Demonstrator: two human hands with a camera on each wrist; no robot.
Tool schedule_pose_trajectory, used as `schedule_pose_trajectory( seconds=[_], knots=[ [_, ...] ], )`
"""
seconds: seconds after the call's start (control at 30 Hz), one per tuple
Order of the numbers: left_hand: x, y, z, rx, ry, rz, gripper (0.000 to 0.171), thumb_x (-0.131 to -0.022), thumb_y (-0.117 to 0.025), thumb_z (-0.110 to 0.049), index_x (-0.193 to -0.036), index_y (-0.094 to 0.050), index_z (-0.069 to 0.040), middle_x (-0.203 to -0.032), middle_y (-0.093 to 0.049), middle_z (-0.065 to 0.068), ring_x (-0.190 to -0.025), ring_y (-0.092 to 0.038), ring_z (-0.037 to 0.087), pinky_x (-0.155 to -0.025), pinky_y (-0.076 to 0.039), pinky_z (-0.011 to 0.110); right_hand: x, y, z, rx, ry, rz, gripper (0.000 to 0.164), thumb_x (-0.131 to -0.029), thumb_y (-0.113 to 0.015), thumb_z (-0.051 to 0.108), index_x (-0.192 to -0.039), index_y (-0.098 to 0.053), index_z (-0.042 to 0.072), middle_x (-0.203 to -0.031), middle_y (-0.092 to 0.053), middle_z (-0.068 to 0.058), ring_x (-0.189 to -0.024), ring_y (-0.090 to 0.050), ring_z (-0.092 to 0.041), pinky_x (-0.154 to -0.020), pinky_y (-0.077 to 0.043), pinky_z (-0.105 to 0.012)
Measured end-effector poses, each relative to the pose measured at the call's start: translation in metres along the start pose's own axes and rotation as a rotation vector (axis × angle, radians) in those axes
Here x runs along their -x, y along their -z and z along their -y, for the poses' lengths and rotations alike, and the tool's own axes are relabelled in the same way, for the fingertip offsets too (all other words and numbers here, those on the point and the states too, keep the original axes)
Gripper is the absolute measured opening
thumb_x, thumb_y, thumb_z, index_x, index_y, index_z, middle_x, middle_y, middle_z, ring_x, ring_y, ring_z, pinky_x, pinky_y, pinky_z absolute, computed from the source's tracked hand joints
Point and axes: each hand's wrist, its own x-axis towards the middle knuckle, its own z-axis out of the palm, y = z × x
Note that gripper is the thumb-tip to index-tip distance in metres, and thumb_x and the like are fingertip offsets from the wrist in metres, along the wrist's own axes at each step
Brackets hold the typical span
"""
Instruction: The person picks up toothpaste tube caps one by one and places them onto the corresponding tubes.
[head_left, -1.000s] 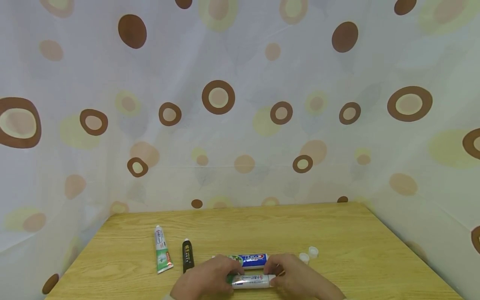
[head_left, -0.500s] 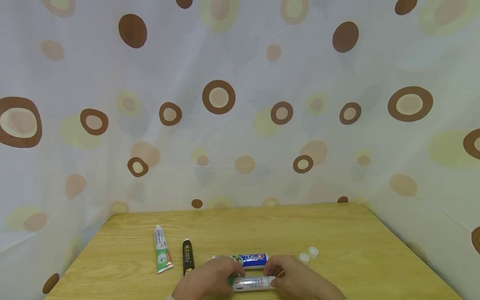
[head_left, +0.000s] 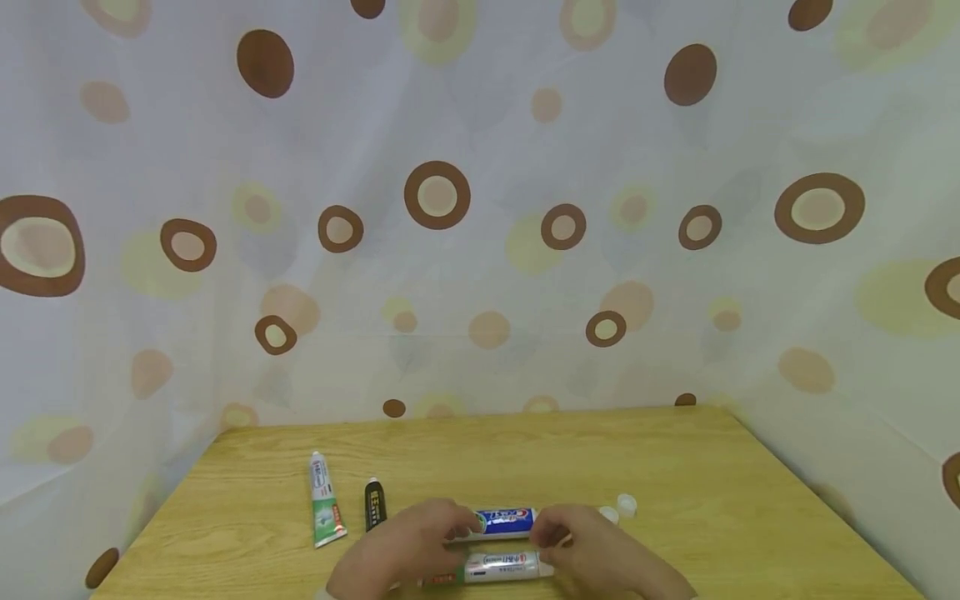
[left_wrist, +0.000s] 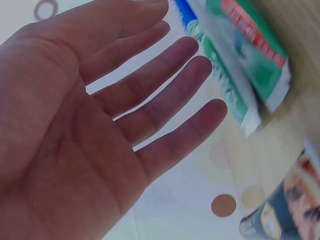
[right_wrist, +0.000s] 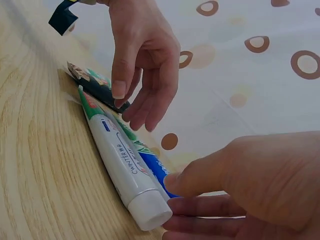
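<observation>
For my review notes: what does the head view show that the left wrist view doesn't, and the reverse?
Only the head view: the right hand, two loose white caps and the leftmost tube.

Only the left wrist view: the palm side of the left hand and the flat tail end of the blue Crest tube.

Both: the left hand, parts of the Crest tube, the near white-and-green tube, the wooden table and the dotted curtain.

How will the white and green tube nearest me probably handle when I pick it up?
The tube will probably give when squeezed, since its body tapers to a flat green tail. It may rock rather than roll freely, being round near the cap but flat behind. Its smooth, shiny surface might feel slightly slippery.
</observation>
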Motion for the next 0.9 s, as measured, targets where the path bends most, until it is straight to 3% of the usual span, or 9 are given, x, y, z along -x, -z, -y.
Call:
schedule_pose_trajectory(
  seconds=[0.1, 0.27, 0.43, 0.5, 0.7, 0.9],
  knots=[
    [0.005, 0.008, 0.003, 0.034, 0.034, -0.007, 0.028, -0.091, -0.07, -0.018, -0.119, -0.069, -0.016, -0.111, -0.069, -0.004, -0.1, -0.063, 0.011, -0.086, -0.053, 0.032, 0.001, 0.003, -0.001, 0.022, 0.061, -0.038, 0.005, -0.096, -0.065, 0.019, -0.098, -0.069, 0.017, -0.101, -0.07, 0.005, -0.095, -0.063, -0.007, -0.082, -0.052, -0.028],
    [0.013, 0.021, 0.013, 0.086, -0.015, -0.056, 0.028, -0.094, -0.067, -0.012, -0.122, -0.066, -0.007, -0.115, -0.068, 0.007, -0.101, -0.064, 0.025, -0.083, -0.054, 0.035, 0.005, 0.012, -0.002, 0.0, 0.115, -0.108, 0.012, -0.097, -0.063, 0.019, -0.103, -0.069, 0.01, -0.103, -0.071, -0.003, -0.092, -0.063, -0.005, -0.077, -0.052, -0.021],
    [0.023, 0.029, 0.025, 0.077, -0.035, -0.136, 0.03, -0.094, -0.065, -0.006, -0.123, -0.063, -0.002, -0.116, -0.067, 0.016, -0.098, -0.064, 0.032, -0.081, -0.055, 0.039, 0.007, 0.023, -0.006, -0.034, 0.119, -0.162, 0.015, -0.098, -0.061, 0.018, -0.104, -0.068, 0.006, -0.105, -0.07, -0.009, -0.093, -0.065, -0.012, -0.074, -0.054, -0.022],
    [0.026, 0.03, 0.028, 0.081, -0.001, -0.159, 0.031, -0.094, -0.064, -0.004, -0.124, -0.062, -0.001, -0.117, -0.066, 0.019, -0.097, -0.065, 0.033, -0.078, -0.055, 0.042, 0.008, 0.026, -0.009, -0.036, 0.096, -0.177, 0.016, -0.099, -0.061, 0.019, -0.105, -0.068, 0.005, -0.106, -0.07, -0.011, -0.093, -0.066, -0.017, -0.072, -0.054, -0.022],
    [0.031, 0.031, 0.034, 0.137, 0.199, -0.186, 0.039, -0.094, -0.062, -0.003, -0.132, -0.055, 0.0, -0.123, -0.057, 0.027, -0.065, -0.062, 0.02, -0.057, -0.052, 0.034, 0.012, 0.038, -0.017, -0.02, 0.037, -0.23, 0.019, -0.099, -0.061, 0.021, -0.107, -0.068, 0.005, -0.107, -0.07, -0.012, -0.094, -0.066, -0.026, -0.069, -0.054, -0.023],
    [0.033, 0.031, 0.035, 0.073, 0.283, -0.242, 0.041, -0.093, -0.064, -0.005, -0.133, -0.055, -0.003, -0.12, -0.055, 0.024, -0.06, -0.057, 0.016, -0.06, -0.048, 0.035, 0.015, 0.046, -0.017, 0.022, 0.012, -0.269, 0.018, -0.099, -0.061, 0.02, -0.107, -0.068, 0.006, -0.107, -0.07, -0.01, -0.095, -0.063, -0.019, -0.072, -0.052, -0.024]
  ],
)
